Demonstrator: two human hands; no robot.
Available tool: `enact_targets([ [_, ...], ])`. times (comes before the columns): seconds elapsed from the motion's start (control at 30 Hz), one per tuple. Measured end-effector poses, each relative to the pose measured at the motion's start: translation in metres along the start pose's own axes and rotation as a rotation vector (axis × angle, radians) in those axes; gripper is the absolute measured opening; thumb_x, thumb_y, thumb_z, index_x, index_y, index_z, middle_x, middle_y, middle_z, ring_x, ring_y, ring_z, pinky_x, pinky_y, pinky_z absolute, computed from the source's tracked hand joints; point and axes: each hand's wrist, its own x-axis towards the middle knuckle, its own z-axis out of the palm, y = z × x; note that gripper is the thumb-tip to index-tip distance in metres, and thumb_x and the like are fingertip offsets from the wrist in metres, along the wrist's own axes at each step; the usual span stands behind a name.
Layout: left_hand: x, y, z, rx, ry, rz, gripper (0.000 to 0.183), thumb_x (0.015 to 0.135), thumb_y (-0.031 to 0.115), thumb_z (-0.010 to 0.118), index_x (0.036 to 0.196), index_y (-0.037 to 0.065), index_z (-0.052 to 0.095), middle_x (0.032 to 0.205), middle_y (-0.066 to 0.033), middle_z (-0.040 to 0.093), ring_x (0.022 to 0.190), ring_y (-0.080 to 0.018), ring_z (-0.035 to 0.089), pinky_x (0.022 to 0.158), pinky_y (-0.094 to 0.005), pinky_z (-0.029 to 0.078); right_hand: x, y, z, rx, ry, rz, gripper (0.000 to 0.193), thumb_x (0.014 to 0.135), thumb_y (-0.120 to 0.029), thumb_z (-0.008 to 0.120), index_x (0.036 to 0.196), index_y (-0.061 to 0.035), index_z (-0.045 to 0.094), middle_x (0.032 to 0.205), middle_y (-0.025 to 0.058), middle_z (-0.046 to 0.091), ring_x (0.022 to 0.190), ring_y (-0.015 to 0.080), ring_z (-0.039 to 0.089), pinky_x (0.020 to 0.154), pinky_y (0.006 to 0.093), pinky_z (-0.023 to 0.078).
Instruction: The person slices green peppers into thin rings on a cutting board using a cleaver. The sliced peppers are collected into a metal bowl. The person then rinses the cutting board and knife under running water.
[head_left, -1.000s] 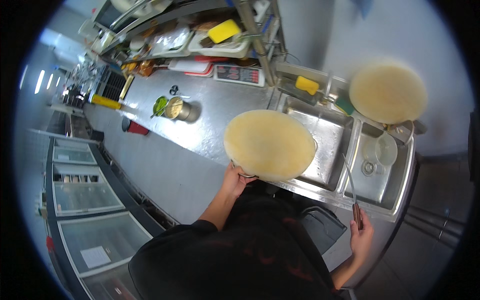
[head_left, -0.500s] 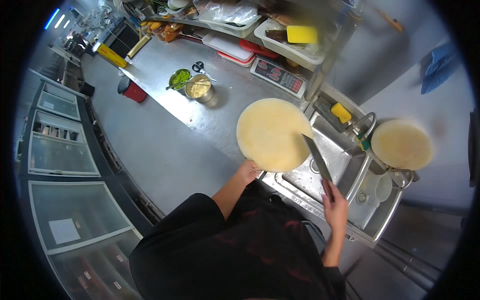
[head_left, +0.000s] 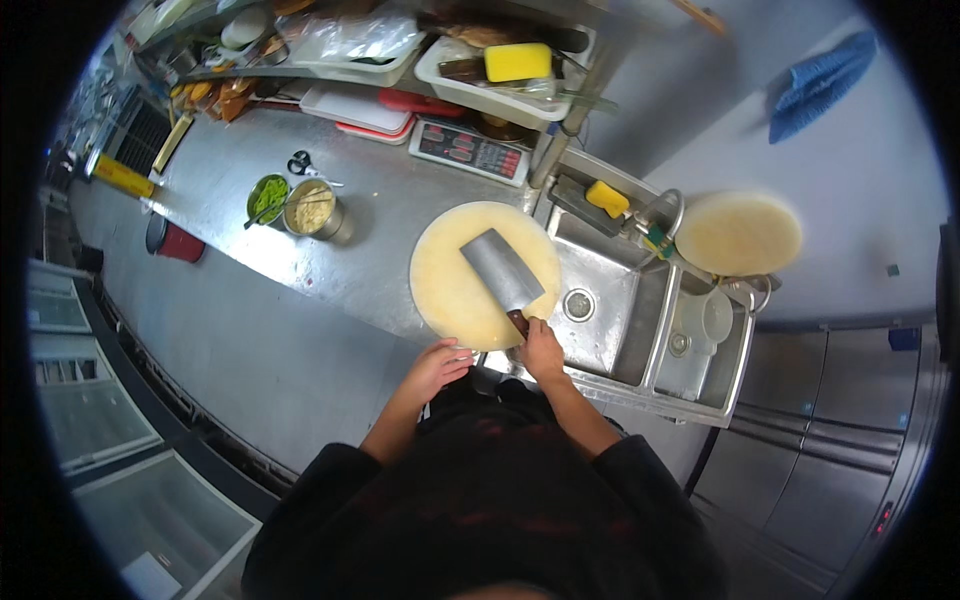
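A round cutting board (head_left: pixel 437 270), pale yellow, lies on the steel counter beside the sink. Over it is a cleaver (head_left: pixel 500 270), broad side up, its blade pointing away and to the left. My right hand (head_left: pixel 541 352) is closed around the cleaver's dark wooden handle at the board's near right edge. I cannot tell whether the blade touches the board. My left hand (head_left: pixel 437 370) is at the board's near left edge, fingers stretched out and holding nothing. Farther left stand a metal container of chopped pale food (head_left: pixel 313 212) and a bowl of chopped greens (head_left: pixel 268 197).
A double steel sink (head_left: pixel 615 300) adjoins the board on the right, with a faucet (head_left: pixel 668 210) and a yellow sponge (head_left: pixel 607 199) behind. Another round board (head_left: pixel 740 235) leans by the wall. Scissors (head_left: pixel 305 165) and a digital scale (head_left: pixel 468 152) lie farther back, below a loaded shelf.
The cleaver has swung left from over the sink to over the board, turning its broad side up. My left hand has let go of the board's edge. The view has shifted right.
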Motion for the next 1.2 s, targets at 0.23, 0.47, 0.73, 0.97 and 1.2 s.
enact_targets([
  [0.23, -0.051, -0.053, -0.101, 0.196, 0.440, 0.201, 0.039, 0.104, 0.031, 0.065, 0.136, 0.011, 0.056, 0.124, -0.0115, 0.071, 0.108, -0.0278, 0.071, 0.091, -0.0394, 0.057, 0.012, 0.026, 0.008, 0.236, -0.019, -0.113, 0.036, 0.088, 0.000, 0.061, 0.123, -0.0081, 0.067, 0.128, 0.0152, 0.057, 0.123, 0.0376, 0.058, 0.105, 0.0472, 0.052],
  [0.47, -0.158, -0.210, -0.199, 0.111, 0.791, -0.027, 0.038, 0.103, 0.032, 0.063, 0.133, 0.008, 0.057, 0.124, -0.0129, 0.069, 0.110, -0.0316, 0.069, 0.085, -0.0455, 0.058, 0.175, 0.318, -0.028, 0.747, 0.677, 0.457, 0.019, 0.102, -0.021, 0.059, 0.108, -0.0074, 0.071, 0.090, 0.0136, 0.070, 0.085, 0.0295, 0.069, 0.079, 0.0431, 0.056],
  [0.73, -0.274, -0.378, -0.166, 0.840, 0.666, -0.118, 0.025, 0.098, 0.027, 0.067, 0.115, 0.008, 0.071, 0.113, -0.0165, 0.074, 0.095, -0.0354, 0.073, 0.078, -0.0477, 0.058, 0.313, 0.360, -0.113, 1.767, -0.104, 0.445, 0.028, 0.104, -0.038, 0.058, 0.113, -0.0122, 0.066, 0.092, 0.0055, 0.066, 0.081, 0.0225, 0.067, 0.062, 0.0365, 0.054],
  [0.97, -0.297, -0.451, -0.133, 0.895, 0.875, 0.081, 0.021, 0.098, 0.017, 0.066, 0.114, 0.003, 0.071, 0.108, -0.0190, 0.076, 0.086, -0.0344, 0.075, 0.071, -0.0449, 0.059, 0.357, 0.357, -0.132, 1.891, -0.176, 0.625, 0.020, 0.097, -0.038, 0.073, 0.088, -0.0214, 0.066, 0.069, -0.0056, 0.063, 0.058, 0.0133, 0.058, 0.058, 0.0313, 0.051],
  [1.2, -0.254, -0.412, -0.163, 0.674, 0.932, 0.277, 0.022, 0.101, 0.006, 0.052, 0.116, -0.005, 0.064, 0.116, -0.0218, 0.073, 0.087, -0.0333, 0.077, 0.066, -0.0437, 0.062, 0.385, 0.471, -0.090, 0.405, 0.021, 0.200, 0.022, 0.089, -0.024, 0.077, 0.081, -0.0070, 0.066, 0.066, 0.0082, 0.063, 0.059, 0.0211, 0.061, 0.050, 0.0415, 0.047],
])
